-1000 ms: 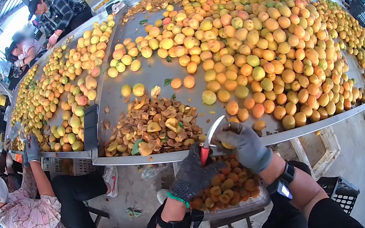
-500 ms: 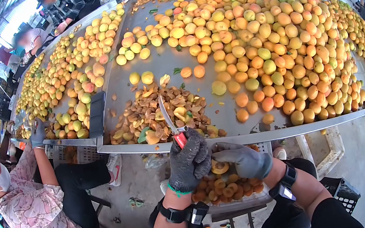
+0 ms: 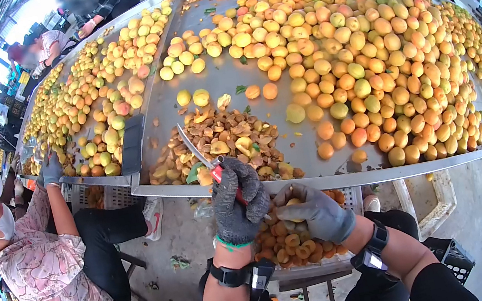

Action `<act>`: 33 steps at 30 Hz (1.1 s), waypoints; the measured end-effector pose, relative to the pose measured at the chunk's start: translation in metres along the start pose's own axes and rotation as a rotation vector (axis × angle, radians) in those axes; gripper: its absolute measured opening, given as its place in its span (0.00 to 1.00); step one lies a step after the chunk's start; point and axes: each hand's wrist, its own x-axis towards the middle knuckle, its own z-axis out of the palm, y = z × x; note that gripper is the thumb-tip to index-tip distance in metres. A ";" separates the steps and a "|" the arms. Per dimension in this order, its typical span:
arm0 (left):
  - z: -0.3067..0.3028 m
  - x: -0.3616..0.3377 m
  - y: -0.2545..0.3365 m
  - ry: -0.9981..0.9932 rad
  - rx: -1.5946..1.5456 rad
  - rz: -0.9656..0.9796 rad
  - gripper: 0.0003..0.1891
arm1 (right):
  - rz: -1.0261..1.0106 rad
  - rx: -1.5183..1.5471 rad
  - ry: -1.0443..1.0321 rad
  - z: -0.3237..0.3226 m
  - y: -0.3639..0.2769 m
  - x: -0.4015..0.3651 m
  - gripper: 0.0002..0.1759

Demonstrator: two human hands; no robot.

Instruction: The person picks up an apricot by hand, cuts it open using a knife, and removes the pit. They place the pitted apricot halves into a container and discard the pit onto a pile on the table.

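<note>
My left hand [image 3: 239, 205], in a dark grey knit glove with a green cuff, is closed round the red handle of a knife [image 3: 194, 148]. Its curved blade points up and left over a heap of brownish apricot scraps [image 3: 222, 133] on the metal table. Beside it, my right hand [image 3: 323, 212], in a smoother grey glove, has its fingers curled round a yellowish apricot [image 3: 293, 202], mostly covered by the glove. Below both hands, a container of halved orange apricots [image 3: 300, 248] stands close to my lap.
Whole apricots [image 3: 369, 70] cover much of the metal table [image 3: 168, 105], whose raised front edge lies just beyond my hands. A dark upright plate [image 3: 133, 145] stands by the divider. To the left sits a co-worker [image 3: 48, 262] in a white cap; black crates [image 3: 453, 258] stand on the floor.
My left hand has turned, swinging the knife blade further left. The right hand has lifted slightly with fingers curled on an apricot; the cut apricot seen below it earlier no longer shows there.
</note>
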 end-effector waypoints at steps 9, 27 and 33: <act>0.007 -0.002 0.009 0.008 -0.015 0.015 0.09 | -0.416 0.195 0.081 -0.025 -0.012 0.009 0.14; -0.001 -0.003 0.009 0.006 0.026 0.005 0.11 | -0.046 -0.122 -0.152 0.004 0.007 0.006 0.17; 0.006 0.003 0.005 -0.152 0.048 0.078 0.12 | -0.011 -0.107 -0.135 0.002 0.006 0.003 0.15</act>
